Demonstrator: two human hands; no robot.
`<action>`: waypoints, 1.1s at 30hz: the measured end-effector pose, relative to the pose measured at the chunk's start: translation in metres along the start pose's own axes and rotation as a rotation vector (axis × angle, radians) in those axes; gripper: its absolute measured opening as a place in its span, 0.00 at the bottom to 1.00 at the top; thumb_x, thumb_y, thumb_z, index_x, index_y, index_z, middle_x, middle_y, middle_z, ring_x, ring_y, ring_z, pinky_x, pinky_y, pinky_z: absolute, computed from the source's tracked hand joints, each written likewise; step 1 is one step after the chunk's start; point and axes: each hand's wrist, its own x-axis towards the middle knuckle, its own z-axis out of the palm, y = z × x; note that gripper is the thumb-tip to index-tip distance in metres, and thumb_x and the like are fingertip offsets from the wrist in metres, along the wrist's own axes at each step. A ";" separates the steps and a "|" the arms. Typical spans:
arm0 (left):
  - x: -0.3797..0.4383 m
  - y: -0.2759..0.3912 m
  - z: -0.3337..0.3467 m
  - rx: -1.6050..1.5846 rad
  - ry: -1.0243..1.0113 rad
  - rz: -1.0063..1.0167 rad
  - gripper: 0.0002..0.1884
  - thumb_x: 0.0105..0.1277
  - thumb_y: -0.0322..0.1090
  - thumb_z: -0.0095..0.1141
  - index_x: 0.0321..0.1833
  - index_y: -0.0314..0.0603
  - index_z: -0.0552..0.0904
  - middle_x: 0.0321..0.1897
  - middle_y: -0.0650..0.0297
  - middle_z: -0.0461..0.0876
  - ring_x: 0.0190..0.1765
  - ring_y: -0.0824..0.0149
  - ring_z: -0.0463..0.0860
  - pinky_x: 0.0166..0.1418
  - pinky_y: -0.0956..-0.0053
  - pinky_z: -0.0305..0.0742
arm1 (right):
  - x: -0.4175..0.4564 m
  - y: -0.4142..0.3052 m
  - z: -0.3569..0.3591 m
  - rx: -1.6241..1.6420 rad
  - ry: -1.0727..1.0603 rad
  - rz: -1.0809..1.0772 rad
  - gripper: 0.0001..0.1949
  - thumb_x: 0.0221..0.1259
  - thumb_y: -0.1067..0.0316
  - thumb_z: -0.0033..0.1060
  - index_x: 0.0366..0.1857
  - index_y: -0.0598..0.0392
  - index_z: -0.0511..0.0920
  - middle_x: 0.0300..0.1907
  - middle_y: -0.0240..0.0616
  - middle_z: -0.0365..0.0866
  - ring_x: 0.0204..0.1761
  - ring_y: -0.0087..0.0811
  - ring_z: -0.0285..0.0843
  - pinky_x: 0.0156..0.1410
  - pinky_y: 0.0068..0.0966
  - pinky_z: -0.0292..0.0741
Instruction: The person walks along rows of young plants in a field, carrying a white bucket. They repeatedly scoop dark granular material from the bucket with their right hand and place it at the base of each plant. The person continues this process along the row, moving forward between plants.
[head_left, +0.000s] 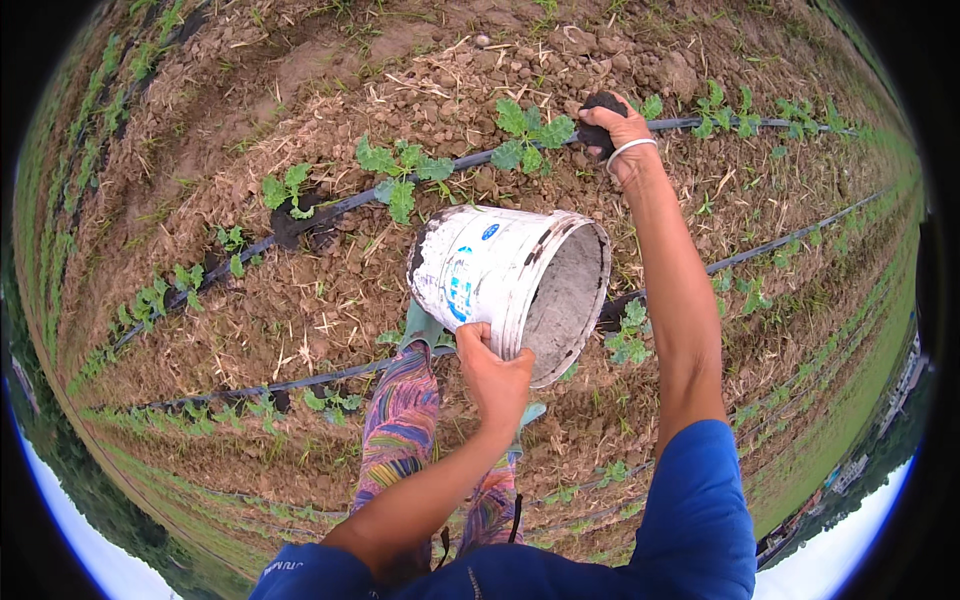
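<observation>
My left hand (495, 375) grips the rim of a dirty white plastic bucket (480, 262) with blue print. The bucket lies tilted on its side in the air or against the bed; which one I cannot tell. Its mouth faces right, and a thin layer of grey residue coats the inside. My right hand (619, 131), with a white band at the wrist, is closed around a clump of dark soil or compost (600, 112). It is just above a black drip irrigation hose (675, 123), right of a leafy green seedling (531, 135).
More seedlings (401, 176) grow along the hose, with dark soil (292, 221) around one at left. A second drip hose (337, 375) runs near my legs and green shoes. Clods (675, 71), dry straw and small weeds cover the ground.
</observation>
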 end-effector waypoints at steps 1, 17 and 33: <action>0.000 0.003 0.001 -0.006 -0.008 -0.005 0.22 0.42 0.24 0.62 0.40 0.33 0.67 0.36 0.53 0.69 0.41 0.53 0.72 0.49 0.62 0.68 | 0.015 0.000 0.013 0.005 0.037 -0.007 0.22 0.44 0.78 0.69 0.47 0.55 0.75 0.31 0.36 0.80 0.23 0.28 0.76 0.16 0.23 0.67; 0.014 0.006 0.000 -0.033 0.014 -0.082 0.22 0.41 0.24 0.61 0.40 0.33 0.66 0.37 0.52 0.69 0.42 0.53 0.71 0.50 0.63 0.68 | 0.040 0.052 0.045 -0.571 -0.099 -0.021 0.31 0.59 0.62 0.65 0.66 0.62 0.67 0.53 0.52 0.79 0.48 0.41 0.82 0.45 0.32 0.82; 0.009 -0.005 0.001 0.005 0.091 0.086 0.20 0.43 0.24 0.60 0.39 0.35 0.67 0.31 0.63 0.67 0.34 0.70 0.66 0.41 0.73 0.68 | -0.112 0.322 -0.012 -1.191 -0.510 -0.258 0.23 0.55 0.58 0.62 0.54 0.58 0.77 0.57 0.53 0.77 0.58 0.51 0.74 0.62 0.37 0.70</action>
